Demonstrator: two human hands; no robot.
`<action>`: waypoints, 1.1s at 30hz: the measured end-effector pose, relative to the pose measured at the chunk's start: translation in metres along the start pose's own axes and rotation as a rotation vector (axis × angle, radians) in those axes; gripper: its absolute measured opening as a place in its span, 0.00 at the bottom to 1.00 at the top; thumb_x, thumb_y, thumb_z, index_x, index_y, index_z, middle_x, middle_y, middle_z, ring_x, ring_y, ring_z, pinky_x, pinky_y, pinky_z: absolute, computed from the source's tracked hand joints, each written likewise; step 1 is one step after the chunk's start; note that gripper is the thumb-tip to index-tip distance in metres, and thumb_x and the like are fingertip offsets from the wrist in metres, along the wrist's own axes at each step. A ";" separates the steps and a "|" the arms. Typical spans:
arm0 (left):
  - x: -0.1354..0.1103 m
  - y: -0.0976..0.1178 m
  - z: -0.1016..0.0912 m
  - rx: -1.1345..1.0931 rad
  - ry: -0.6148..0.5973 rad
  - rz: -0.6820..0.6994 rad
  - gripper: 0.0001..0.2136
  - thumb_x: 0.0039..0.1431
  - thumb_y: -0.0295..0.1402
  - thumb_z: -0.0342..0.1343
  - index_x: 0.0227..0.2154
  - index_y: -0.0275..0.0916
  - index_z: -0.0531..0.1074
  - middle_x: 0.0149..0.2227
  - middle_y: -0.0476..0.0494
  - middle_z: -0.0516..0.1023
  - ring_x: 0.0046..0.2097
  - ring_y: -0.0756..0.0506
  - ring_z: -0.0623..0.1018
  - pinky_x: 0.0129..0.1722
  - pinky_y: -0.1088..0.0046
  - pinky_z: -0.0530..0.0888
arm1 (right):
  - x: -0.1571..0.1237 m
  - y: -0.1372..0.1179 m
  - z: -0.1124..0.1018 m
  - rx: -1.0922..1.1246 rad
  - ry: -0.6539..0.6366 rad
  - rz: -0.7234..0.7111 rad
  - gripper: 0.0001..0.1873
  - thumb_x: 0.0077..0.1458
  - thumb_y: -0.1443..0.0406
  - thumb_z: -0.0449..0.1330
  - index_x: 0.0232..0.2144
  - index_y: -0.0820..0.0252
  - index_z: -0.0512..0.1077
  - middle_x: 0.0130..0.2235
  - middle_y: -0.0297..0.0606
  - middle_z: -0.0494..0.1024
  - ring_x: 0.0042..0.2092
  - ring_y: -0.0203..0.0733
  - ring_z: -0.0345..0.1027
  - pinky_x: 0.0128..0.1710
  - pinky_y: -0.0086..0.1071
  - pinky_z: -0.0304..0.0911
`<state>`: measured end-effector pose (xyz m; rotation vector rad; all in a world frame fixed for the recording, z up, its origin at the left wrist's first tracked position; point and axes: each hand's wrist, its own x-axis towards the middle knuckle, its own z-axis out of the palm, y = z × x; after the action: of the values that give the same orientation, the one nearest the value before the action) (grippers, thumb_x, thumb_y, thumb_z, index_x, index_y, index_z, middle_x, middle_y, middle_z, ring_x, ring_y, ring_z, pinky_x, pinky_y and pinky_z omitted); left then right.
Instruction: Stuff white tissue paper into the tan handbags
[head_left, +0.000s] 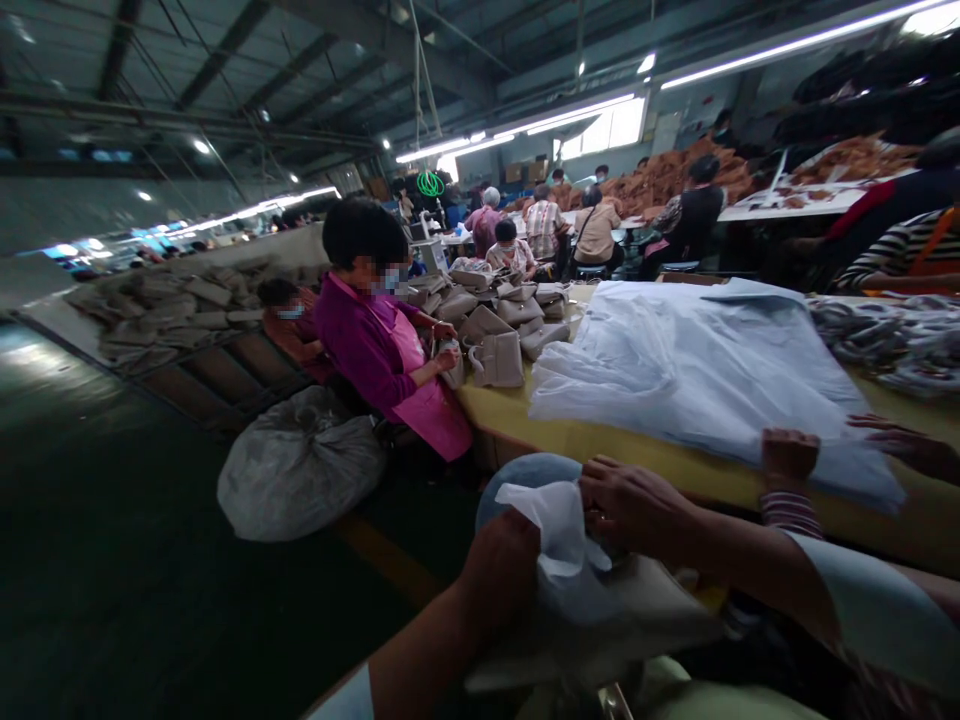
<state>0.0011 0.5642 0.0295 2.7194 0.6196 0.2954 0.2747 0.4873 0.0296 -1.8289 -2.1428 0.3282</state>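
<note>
My left hand (pixel 501 565) is closed around crumpled white tissue paper (pixel 559 525), low in the head view. Close beside it, my right hand (pixel 631 505) pinches the same paper from the right. Both hands work over a beige handbag (pixel 600 625) lying in my lap, and the paper goes down into it. A pale blue round shape (pixel 517 475) shows just behind the paper.
A yellow table (pixel 645 450) carries a pile of white plastic bags (pixel 697 380) and several beige handbags (pixel 499 345). A person in a magenta top (pixel 382 345) works at its far end. Another person's hands (pixel 787 455) rest on the table's near edge. A grey sack (pixel 300 465) lies on the floor.
</note>
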 end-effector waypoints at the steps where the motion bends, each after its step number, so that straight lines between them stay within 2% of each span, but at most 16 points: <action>1: 0.000 0.003 0.000 0.099 0.024 0.010 0.16 0.54 0.20 0.52 0.44 0.33 0.78 0.51 0.30 0.80 0.53 0.33 0.79 0.56 0.51 0.77 | 0.008 -0.019 -0.002 0.009 -0.053 0.011 0.09 0.54 0.61 0.64 0.38 0.59 0.72 0.42 0.43 0.79 0.44 0.47 0.74 0.42 0.35 0.65; 3: 0.001 0.012 -0.003 0.202 0.116 -0.003 0.17 0.59 0.19 0.48 0.46 0.34 0.76 0.52 0.30 0.79 0.55 0.34 0.78 0.56 0.51 0.76 | 0.019 -0.039 -0.009 0.046 -0.124 0.058 0.11 0.56 0.62 0.60 0.41 0.60 0.71 0.42 0.42 0.80 0.42 0.46 0.75 0.38 0.34 0.62; 6: 0.003 0.026 -0.014 0.084 0.156 -0.009 0.23 0.59 0.21 0.49 0.58 0.33 0.67 0.54 0.31 0.77 0.55 0.37 0.77 0.57 0.56 0.76 | 0.023 -0.042 -0.018 0.086 -0.155 0.125 0.14 0.58 0.62 0.58 0.45 0.61 0.70 0.39 0.41 0.82 0.40 0.48 0.78 0.33 0.33 0.58; 8: 0.004 0.034 -0.024 -0.046 0.097 0.026 0.31 0.54 0.26 0.56 0.63 0.31 0.61 0.57 0.31 0.75 0.57 0.37 0.76 0.60 0.59 0.74 | 0.024 -0.038 -0.021 0.117 -0.158 0.160 0.16 0.57 0.61 0.60 0.47 0.61 0.69 0.38 0.41 0.82 0.39 0.48 0.78 0.32 0.33 0.56; 10: 0.002 0.041 -0.033 -0.077 0.002 0.081 0.35 0.54 0.30 0.58 0.65 0.32 0.58 0.62 0.32 0.72 0.61 0.38 0.73 0.65 0.61 0.69 | 0.025 -0.035 -0.021 0.124 -0.175 0.156 0.15 0.57 0.60 0.60 0.46 0.60 0.71 0.38 0.41 0.83 0.39 0.48 0.78 0.32 0.32 0.55; 12: -0.002 0.044 -0.037 -0.027 -0.101 0.140 0.28 0.63 0.34 0.55 0.65 0.36 0.60 0.64 0.37 0.71 0.64 0.39 0.70 0.70 0.62 0.60 | 0.027 -0.034 -0.019 0.080 -0.210 0.134 0.10 0.58 0.62 0.59 0.41 0.60 0.72 0.37 0.41 0.82 0.38 0.48 0.78 0.32 0.32 0.53; 14: -0.005 0.045 -0.036 0.034 -0.190 0.207 0.22 0.69 0.36 0.49 0.63 0.37 0.64 0.61 0.39 0.74 0.65 0.40 0.70 0.73 0.61 0.53 | 0.029 -0.032 -0.015 0.033 -0.221 0.114 0.08 0.58 0.63 0.58 0.37 0.60 0.73 0.34 0.41 0.82 0.36 0.47 0.77 0.30 0.32 0.51; 16: -0.006 0.044 -0.034 0.068 -0.243 0.262 0.21 0.72 0.37 0.46 0.62 0.35 0.65 0.60 0.37 0.75 0.66 0.40 0.69 0.73 0.61 0.50 | 0.031 -0.030 -0.010 0.040 -0.192 0.108 0.09 0.59 0.64 0.56 0.40 0.60 0.74 0.35 0.41 0.82 0.36 0.46 0.76 0.30 0.32 0.51; 18: -0.003 0.042 -0.033 0.074 -0.267 0.264 0.23 0.72 0.39 0.45 0.65 0.36 0.61 0.65 0.36 0.70 0.67 0.39 0.68 0.71 0.61 0.56 | 0.032 -0.027 -0.006 0.069 -0.168 0.135 0.16 0.57 0.65 0.57 0.47 0.58 0.75 0.38 0.40 0.83 0.38 0.45 0.77 0.33 0.31 0.54; 21: 0.012 0.041 -0.034 0.040 -0.311 0.213 0.25 0.72 0.41 0.45 0.69 0.43 0.56 0.68 0.40 0.65 0.66 0.38 0.69 0.66 0.60 0.65 | 0.035 -0.023 -0.006 0.092 -0.198 0.178 0.25 0.53 0.68 0.58 0.55 0.53 0.73 0.41 0.38 0.83 0.40 0.44 0.77 0.34 0.31 0.56; 23: 0.025 0.039 -0.033 0.036 -0.389 0.169 0.25 0.73 0.42 0.43 0.68 0.44 0.59 0.65 0.39 0.71 0.63 0.37 0.73 0.63 0.57 0.68 | 0.037 -0.021 -0.009 0.093 -0.226 0.146 0.21 0.55 0.67 0.57 0.50 0.50 0.76 0.41 0.37 0.83 0.40 0.44 0.76 0.34 0.31 0.56; 26: 0.044 0.037 -0.025 0.074 -0.499 0.025 0.25 0.73 0.44 0.37 0.62 0.38 0.67 0.53 0.34 0.81 0.54 0.34 0.80 0.54 0.55 0.75 | 0.039 -0.018 -0.012 0.109 -0.254 0.084 0.12 0.59 0.61 0.58 0.41 0.52 0.79 0.40 0.38 0.83 0.41 0.44 0.76 0.35 0.31 0.57; 29: 0.056 0.034 -0.013 0.080 -0.456 -0.079 0.25 0.73 0.44 0.35 0.54 0.36 0.74 0.48 0.33 0.83 0.49 0.32 0.83 0.47 0.55 0.77 | 0.038 -0.013 -0.011 0.155 -0.270 0.071 0.14 0.60 0.59 0.58 0.43 0.55 0.79 0.42 0.40 0.82 0.43 0.44 0.75 0.38 0.30 0.59; 33: 0.053 0.029 -0.014 -0.067 -0.302 -0.145 0.20 0.72 0.43 0.42 0.45 0.40 0.78 0.44 0.39 0.84 0.46 0.37 0.83 0.45 0.62 0.77 | 0.034 -0.010 -0.007 0.211 -0.267 0.030 0.15 0.63 0.57 0.56 0.44 0.56 0.79 0.41 0.39 0.81 0.42 0.43 0.74 0.38 0.30 0.58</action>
<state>0.0547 0.5675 0.0597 2.5658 0.6983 -0.1264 0.2633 0.5195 0.0421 -1.7807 -2.1519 0.8141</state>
